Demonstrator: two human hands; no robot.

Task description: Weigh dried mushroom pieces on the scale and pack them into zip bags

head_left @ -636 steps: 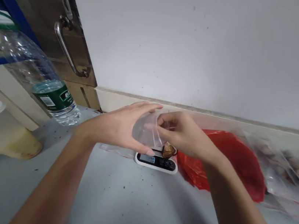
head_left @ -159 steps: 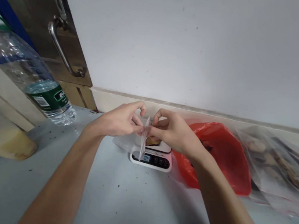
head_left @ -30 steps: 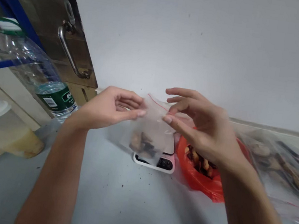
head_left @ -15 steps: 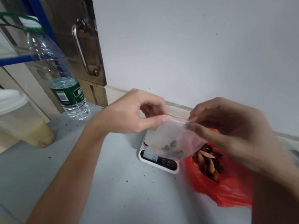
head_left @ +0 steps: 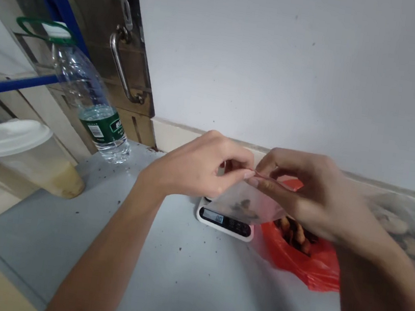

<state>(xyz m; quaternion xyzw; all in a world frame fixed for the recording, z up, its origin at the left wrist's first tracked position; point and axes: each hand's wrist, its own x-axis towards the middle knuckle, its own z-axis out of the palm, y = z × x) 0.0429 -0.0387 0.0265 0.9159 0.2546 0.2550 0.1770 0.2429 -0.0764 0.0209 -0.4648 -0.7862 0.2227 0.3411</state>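
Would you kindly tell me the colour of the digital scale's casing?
The scale's casing is white, as seen in the head view.

Looks like a kitchen or food-prep corner, can't tell if home or shop. Digital scale [head_left: 224, 223] on the tabletop [head_left: 165, 293], red bag [head_left: 307, 267] of dried-looking bits [head_left: 296, 237] right of it, lidded pitcher [head_left: 33, 157], water bottle [head_left: 100, 122] and metal door [head_left: 103, 17] off to its left.

Gry tabletop [head_left: 156, 297]: btl [head_left: 101, 125], lidded tub [head_left: 36, 162], scale [head_left: 224, 224], red bag [head_left: 300, 264], clr bags [head_left: 402, 224], dk specks [head_left: 180, 248].
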